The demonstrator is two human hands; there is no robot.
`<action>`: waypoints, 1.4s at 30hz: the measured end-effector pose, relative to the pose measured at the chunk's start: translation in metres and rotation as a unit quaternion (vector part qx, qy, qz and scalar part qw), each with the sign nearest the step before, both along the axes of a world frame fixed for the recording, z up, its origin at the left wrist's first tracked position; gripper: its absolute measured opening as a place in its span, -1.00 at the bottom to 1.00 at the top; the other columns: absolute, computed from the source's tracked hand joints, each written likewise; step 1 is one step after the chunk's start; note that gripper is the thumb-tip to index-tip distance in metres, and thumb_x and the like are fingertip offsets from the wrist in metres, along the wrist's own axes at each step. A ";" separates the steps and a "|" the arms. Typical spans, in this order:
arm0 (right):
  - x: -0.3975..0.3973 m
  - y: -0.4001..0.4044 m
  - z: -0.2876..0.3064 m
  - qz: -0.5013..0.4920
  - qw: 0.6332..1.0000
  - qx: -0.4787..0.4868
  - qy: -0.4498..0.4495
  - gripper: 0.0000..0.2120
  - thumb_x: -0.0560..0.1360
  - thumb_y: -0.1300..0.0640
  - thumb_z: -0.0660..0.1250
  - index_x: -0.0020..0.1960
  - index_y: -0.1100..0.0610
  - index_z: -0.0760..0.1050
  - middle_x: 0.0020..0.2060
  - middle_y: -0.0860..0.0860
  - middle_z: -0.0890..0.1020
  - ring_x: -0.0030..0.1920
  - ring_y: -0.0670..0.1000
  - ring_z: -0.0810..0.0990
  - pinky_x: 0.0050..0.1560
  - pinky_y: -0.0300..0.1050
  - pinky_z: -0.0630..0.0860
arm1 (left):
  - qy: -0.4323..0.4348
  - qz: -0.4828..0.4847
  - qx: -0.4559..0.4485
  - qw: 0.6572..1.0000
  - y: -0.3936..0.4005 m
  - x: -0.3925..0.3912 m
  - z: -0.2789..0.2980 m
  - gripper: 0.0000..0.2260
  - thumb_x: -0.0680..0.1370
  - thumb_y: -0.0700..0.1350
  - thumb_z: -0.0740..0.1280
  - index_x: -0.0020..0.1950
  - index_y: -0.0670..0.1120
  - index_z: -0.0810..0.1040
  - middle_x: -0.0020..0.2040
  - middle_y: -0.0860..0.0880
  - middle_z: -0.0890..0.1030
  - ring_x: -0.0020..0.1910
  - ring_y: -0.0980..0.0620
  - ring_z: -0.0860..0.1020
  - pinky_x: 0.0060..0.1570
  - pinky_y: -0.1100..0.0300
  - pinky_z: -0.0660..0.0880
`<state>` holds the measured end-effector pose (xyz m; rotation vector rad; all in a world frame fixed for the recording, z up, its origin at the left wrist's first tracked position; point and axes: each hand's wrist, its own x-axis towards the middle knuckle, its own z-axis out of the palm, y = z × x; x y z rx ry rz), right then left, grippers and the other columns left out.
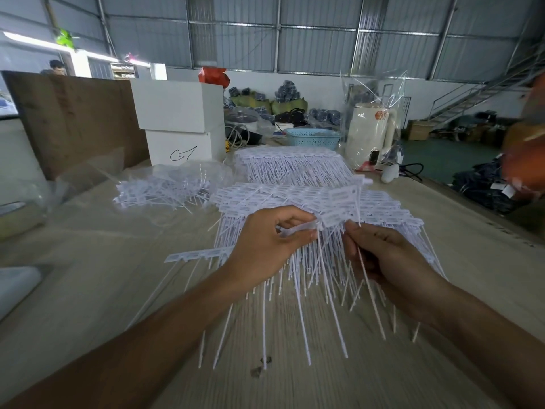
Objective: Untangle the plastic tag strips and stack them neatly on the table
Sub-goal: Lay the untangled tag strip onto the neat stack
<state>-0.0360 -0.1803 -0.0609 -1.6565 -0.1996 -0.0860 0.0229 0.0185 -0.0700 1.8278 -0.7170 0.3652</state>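
White plastic tag strips lie in a large pile (380,208) at the middle of the wooden table (88,290), their thin tails fanning toward me. My left hand (265,243) pinches the head bar of one tag strip (298,230) just above the pile. My right hand (383,255) grips thin tails of a raised tag strip (342,199) that stands up over the pile. A neater stack of strips (292,163) lies behind. A single strip (197,255) lies to the left of my left hand.
A tangled heap of strips in clear plastic (171,187) sits at the left. White boxes (182,125), a blue basket (312,138) and a cream kettle in a bag (368,134) stand at the back. A brown board (73,119) leans at far left.
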 end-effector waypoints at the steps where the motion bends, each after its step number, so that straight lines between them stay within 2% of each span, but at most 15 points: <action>1: 0.001 0.000 -0.001 -0.001 1.000 0.011 -0.001 -0.59 0.56 -0.09 0.24 -0.34 0.15 0.37 -0.43 0.05 0.28 -0.44 -0.02 0.21 -0.40 -0.21 0.21 | 0.000 -0.004 0.002 1.000 -0.001 -0.001 0.000 -0.85 0.48 -0.09 0.51 0.03 0.08 0.70 -0.11 0.18 0.69 -0.06 0.15 0.64 0.04 0.05 0.57; 5: 0.002 -0.001 -0.004 0.041 0.997 0.062 0.036 -0.65 0.66 -0.02 0.17 -0.22 0.17 0.36 -0.37 0.10 0.43 -0.46 0.00 0.32 -0.47 -0.18 0.26 | 0.002 -0.005 0.002 1.000 -0.003 -0.003 -0.001 -0.85 0.49 -0.05 0.50 0.05 0.08 0.70 -0.07 0.20 0.69 -0.02 0.18 0.64 0.07 0.02 0.57; 9: 0.002 -0.006 -0.005 0.048 0.998 0.036 0.030 -0.69 0.64 -0.04 0.17 -0.09 0.18 0.49 -0.43 0.02 0.22 -0.47 -0.06 0.11 -0.53 -0.26 0.11 | -0.018 -0.013 -0.001 1.000 0.000 -0.002 0.000 -0.82 0.46 -0.11 0.53 0.04 0.04 0.71 -0.08 0.20 0.70 -0.06 0.24 0.64 -0.03 0.30 0.54; 13: 0.004 -0.008 -0.003 0.006 1.000 0.018 -0.005 -0.68 0.59 -0.07 0.21 -0.16 0.15 0.52 -0.46 -0.03 0.20 -0.46 -0.06 0.10 -0.52 -0.26 0.13 | -0.012 -0.041 0.025 0.999 -0.001 -0.003 -0.002 -0.82 0.48 -0.09 0.51 0.04 0.12 0.69 -0.08 0.24 0.70 -0.05 0.29 0.63 -0.05 0.45 0.46; 18: 0.012 -0.026 0.007 -0.086 0.992 0.087 -0.010 -0.64 0.67 0.00 0.18 -0.25 0.09 0.50 -0.47 -0.05 0.22 -0.50 -0.08 0.14 -0.56 -0.28 0.15 | 0.019 -0.141 0.135 0.981 -0.004 -0.005 -0.006 -0.80 0.52 -0.10 0.47 0.13 -0.05 0.70 -0.04 0.13 0.72 -0.06 0.20 0.66 -0.02 0.30 0.54; 20: 0.017 -0.038 0.011 -0.115 0.985 0.131 -0.002 -0.63 0.70 0.02 0.15 -0.24 0.10 0.48 -0.44 -0.05 0.18 -0.50 -0.08 0.12 -0.58 -0.27 0.14 | 0.021 -0.153 0.159 0.975 -0.006 -0.007 -0.010 -0.78 0.51 -0.12 0.48 0.15 -0.05 0.69 -0.04 0.18 0.70 -0.06 0.22 0.65 0.01 0.31 0.54; 23: 0.019 -0.041 0.008 -0.098 0.982 0.152 0.045 -0.69 0.70 0.05 0.16 -0.13 0.16 0.51 -0.39 -0.04 0.13 -0.46 -0.08 0.08 -0.59 -0.27 0.11 | 0.006 -0.116 0.129 0.985 -0.007 -0.008 -0.011 -0.76 0.47 -0.04 0.51 0.14 0.04 0.68 -0.04 0.22 0.69 -0.05 0.29 0.62 -0.04 0.46 0.45; 25: 0.017 -0.031 0.002 -0.057 0.990 0.110 0.072 -0.72 0.68 0.08 0.20 -0.10 0.20 0.56 -0.38 -0.03 0.14 -0.39 -0.05 0.05 -0.56 -0.27 0.10 | -0.005 -0.075 0.087 0.993 -0.007 -0.007 -0.007 -0.77 0.46 -0.04 0.53 0.11 0.07 0.68 -0.07 0.19 0.69 -0.07 0.27 0.62 -0.09 0.49 0.42; 28: 0.007 -0.010 -0.004 0.001 0.993 0.039 0.109 -0.67 0.57 -0.03 0.32 -0.23 0.17 0.61 -0.44 -0.04 0.18 -0.46 -0.08 0.10 -0.57 -0.28 0.12 | -0.018 -0.018 0.019 0.999 -0.006 -0.007 -0.003 -0.79 0.44 -0.11 0.56 0.02 0.00 0.64 -0.13 0.11 0.68 -0.10 0.20 0.63 -0.12 0.47 0.42; 31: 0.002 0.004 -0.005 0.025 0.993 -0.008 0.115 -0.62 0.45 -0.20 0.39 -0.30 0.10 0.60 -0.45 -0.04 0.18 -0.47 -0.07 0.11 -0.56 -0.27 0.11 | -0.042 0.014 0.018 0.999 -0.007 -0.010 -0.002 -0.82 0.44 -0.13 0.56 -0.03 -0.06 0.62 -0.16 0.11 0.65 -0.14 0.16 0.61 -0.16 0.42 0.44; 35: 0.000 0.006 -0.006 0.019 0.994 -0.005 0.107 -0.66 0.50 -0.09 0.41 -0.31 0.07 0.42 -0.48 -0.07 0.22 -0.49 -0.10 0.12 -0.56 -0.29 0.11 | -0.066 -0.014 0.072 0.995 -0.014 -0.017 -0.007 -0.80 0.47 -0.16 0.52 0.03 -0.06 0.59 -0.11 0.11 0.65 -0.09 0.17 0.61 -0.05 0.23 0.52; 37: 0.002 0.003 -0.005 0.006 0.995 0.000 0.099 -0.68 0.51 -0.04 0.40 -0.32 0.06 0.40 -0.48 -0.06 0.22 -0.50 -0.10 0.11 -0.55 -0.27 0.09 | -0.048 -0.050 0.099 0.993 -0.014 -0.019 -0.006 -0.75 0.53 -0.14 0.46 0.16 0.00 0.51 0.04 0.13 0.66 0.02 0.18 0.62 0.09 0.15 0.55; 39: 0.004 0.000 -0.003 -0.016 0.995 0.013 0.098 -0.73 0.52 -0.01 0.39 -0.22 0.14 0.44 -0.49 -0.07 0.22 -0.51 -0.10 0.11 -0.53 -0.25 0.06 | -0.023 -0.065 0.127 0.989 -0.010 -0.017 -0.004 -0.69 0.56 -0.10 0.41 0.24 0.11 0.42 0.21 0.14 0.62 0.00 0.02 0.66 0.11 0.09 0.56; 40: 0.005 0.000 -0.003 -0.026 0.995 0.019 0.099 -0.74 0.53 0.00 0.39 -0.17 0.17 0.45 -0.49 -0.06 0.22 -0.51 -0.09 0.11 -0.51 -0.23 0.05 | -0.023 -0.055 0.141 0.988 -0.008 -0.015 -0.002 -0.67 0.56 -0.06 0.41 0.26 0.14 0.40 0.25 0.14 0.60 -0.01 -0.04 0.67 0.11 0.08 0.55; 42: 0.006 -0.001 -0.004 -0.035 0.994 0.028 0.103 -0.73 0.54 0.00 0.38 -0.19 0.18 0.48 -0.48 -0.05 0.20 -0.49 -0.08 0.09 -0.47 -0.18 0.01 | -0.034 -0.036 0.154 0.987 -0.005 -0.011 -0.001 -0.67 0.55 0.04 0.43 0.28 0.12 0.44 0.23 0.15 0.61 0.11 0.11 0.63 0.18 0.18 0.50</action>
